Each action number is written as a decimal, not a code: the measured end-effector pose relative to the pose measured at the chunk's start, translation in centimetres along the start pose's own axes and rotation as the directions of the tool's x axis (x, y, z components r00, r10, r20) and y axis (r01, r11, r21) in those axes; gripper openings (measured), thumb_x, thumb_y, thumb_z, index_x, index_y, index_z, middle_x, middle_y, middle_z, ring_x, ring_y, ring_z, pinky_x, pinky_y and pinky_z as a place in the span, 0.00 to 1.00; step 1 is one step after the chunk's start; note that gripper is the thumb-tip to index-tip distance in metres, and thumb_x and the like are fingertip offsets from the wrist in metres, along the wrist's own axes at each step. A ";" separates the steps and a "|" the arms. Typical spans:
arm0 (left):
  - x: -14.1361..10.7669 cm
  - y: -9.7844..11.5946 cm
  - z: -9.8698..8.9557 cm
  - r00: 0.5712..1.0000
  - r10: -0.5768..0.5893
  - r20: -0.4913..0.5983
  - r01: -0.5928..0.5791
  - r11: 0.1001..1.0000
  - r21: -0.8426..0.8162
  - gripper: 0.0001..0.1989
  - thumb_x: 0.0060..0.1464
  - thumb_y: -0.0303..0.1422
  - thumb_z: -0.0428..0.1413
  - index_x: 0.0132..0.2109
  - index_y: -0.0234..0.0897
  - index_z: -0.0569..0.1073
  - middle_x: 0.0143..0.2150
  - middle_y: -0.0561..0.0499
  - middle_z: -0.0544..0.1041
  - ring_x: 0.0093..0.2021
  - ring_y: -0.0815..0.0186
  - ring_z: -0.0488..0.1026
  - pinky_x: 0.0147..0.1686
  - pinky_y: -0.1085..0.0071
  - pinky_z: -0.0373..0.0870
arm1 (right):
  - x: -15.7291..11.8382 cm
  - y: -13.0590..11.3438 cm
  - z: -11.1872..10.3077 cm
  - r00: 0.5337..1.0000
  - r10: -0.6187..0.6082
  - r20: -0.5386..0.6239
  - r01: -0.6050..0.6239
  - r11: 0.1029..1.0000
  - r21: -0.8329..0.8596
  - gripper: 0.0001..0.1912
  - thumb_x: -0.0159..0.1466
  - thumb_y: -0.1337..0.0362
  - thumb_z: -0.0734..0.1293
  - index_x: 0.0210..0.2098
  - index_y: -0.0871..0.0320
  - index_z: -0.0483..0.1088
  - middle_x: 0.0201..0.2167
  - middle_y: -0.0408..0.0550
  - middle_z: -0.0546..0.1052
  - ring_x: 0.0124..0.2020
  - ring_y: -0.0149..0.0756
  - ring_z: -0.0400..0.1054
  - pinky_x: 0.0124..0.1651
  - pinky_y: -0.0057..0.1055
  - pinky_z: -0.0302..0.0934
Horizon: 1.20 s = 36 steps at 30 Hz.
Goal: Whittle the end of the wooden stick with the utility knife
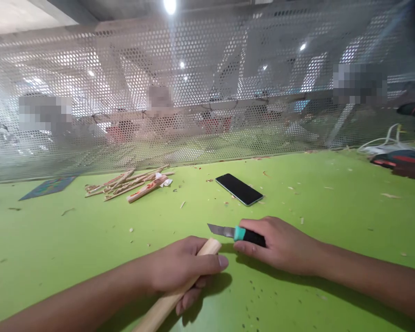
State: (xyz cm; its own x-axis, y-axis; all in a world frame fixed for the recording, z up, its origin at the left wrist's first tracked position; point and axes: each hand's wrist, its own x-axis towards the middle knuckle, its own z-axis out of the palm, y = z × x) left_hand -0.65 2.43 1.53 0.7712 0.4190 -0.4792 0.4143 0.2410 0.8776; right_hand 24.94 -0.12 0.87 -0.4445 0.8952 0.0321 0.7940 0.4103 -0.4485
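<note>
My left hand point(190, 267) is closed around a pale wooden stick point(162, 310), its cut end poking out past the thumb and its lower part running off the bottom of the view. In my right hand point(280, 244) is a utility knife point(251, 236) with a black and teal handle. The blade points left, just above and beyond the stick's end, and appears apart from it. Both hands are over the green table point(90, 244), whose surface carries scattered wood shavings.
A black phone point(239, 189) lies beyond the hands. Carved sticks point(124, 183) are heaped at the back left, near a dark flat sheet point(48, 186). A power drill point(410, 157) and white cable point(383, 139) are far right. A perforated metal screen point(200, 92) borders the table's back.
</note>
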 end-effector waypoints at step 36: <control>0.2 -0.4 0.5 0.998 -0.027 -0.059 0.031 0.997 0.067 0.18 0.62 0.47 0.57 0.33 0.40 0.64 0.14 0.59 0.66 0.11 0.71 0.62 0.13 0.78 0.64 | -0.1 0.6 1.0 0.996 -0.089 -0.029 0.085 0.990 -0.112 0.28 0.72 0.38 0.59 0.34 0.56 0.67 0.25 0.45 0.75 0.23 0.35 0.64 0.27 0.30 0.43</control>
State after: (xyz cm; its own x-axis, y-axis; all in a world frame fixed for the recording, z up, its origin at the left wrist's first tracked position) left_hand -0.45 2.00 1.15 0.7298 0.4638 -0.5023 0.4692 0.1945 0.8614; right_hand 25.05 -0.17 -0.27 -0.5013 0.8597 0.0980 0.7947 0.5022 -0.3409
